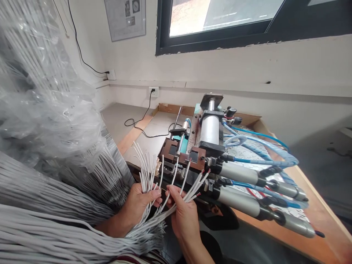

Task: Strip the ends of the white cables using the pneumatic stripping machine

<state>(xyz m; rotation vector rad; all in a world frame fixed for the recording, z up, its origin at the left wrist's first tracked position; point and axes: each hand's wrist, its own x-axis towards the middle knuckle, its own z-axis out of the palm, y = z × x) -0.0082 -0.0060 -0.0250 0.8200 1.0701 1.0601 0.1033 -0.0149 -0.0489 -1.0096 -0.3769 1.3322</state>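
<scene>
My left hand [139,203] is closed round a fan of thin white wires [148,167] whose ends stick up and away from me. My right hand [184,212] pinches a second fan of white wires [192,187] with stripped, reddish tips, pointing toward the front of a pneumatic machine [209,146]. Both hands are close together, just in front of the machine's dark jaw block [176,152]. The wires run back to a large bundle of white wires [41,227] lying across my lap on the left.
Clear plastic wrap [46,106] covers more wire bundles at left. Grey air cylinders [261,190] and blue hoses [264,146] stick out to the right over a wooden table edge [316,209]. A black cable [137,124] runs to a wall socket [154,91].
</scene>
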